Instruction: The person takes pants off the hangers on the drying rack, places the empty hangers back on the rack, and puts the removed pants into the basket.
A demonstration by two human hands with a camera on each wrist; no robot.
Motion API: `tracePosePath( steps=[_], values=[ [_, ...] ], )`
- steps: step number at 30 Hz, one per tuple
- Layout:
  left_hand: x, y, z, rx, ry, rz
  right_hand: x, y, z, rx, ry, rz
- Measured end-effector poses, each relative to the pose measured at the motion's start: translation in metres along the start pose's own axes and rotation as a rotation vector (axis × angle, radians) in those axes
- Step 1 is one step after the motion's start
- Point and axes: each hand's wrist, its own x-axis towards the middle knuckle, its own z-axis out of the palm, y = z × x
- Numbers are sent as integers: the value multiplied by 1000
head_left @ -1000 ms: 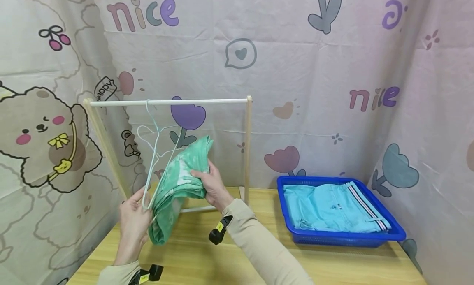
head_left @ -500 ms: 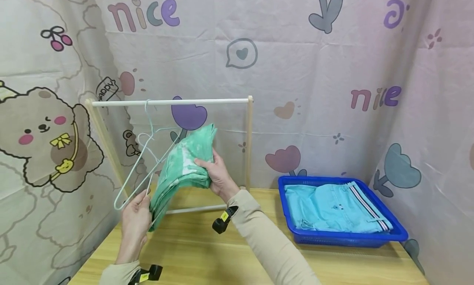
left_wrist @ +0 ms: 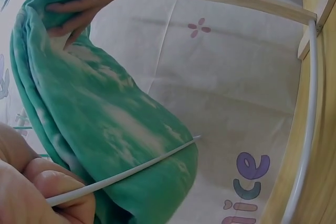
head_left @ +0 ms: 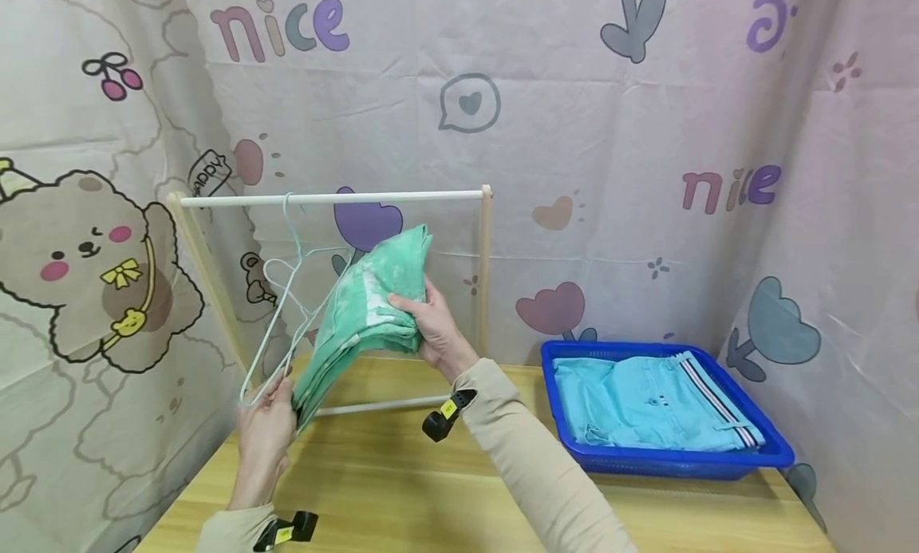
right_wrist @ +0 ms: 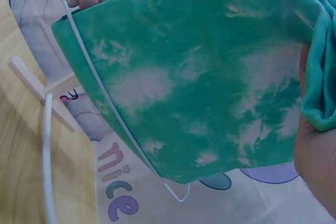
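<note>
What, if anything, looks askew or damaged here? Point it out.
The hanger hooked on the white rail hangs askew: one end droops by the left hand, well below the other, rather than level. Whether the hand tugs it is unclear. I see no spill or damage.

From my right hand, the green garment blocks 10 o'clock and the rack post 1 o'clock; I have room at 6 over the tabletop; the blue basket bars 4.
</note>
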Motion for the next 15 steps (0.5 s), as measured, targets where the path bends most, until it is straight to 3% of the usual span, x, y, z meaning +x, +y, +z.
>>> tracePosePath(
  steps=[5,10,15],
  values=[
    [3,-2,-2,12,33,19,0,-6,-3,5,-2,3],
    [3,0,-2,52,-27,9,1,-14,-6,-10,10,-7],
    [4,0,0,0,-69,-20,1,-19,-9,-14,13,-14]
  ],
)
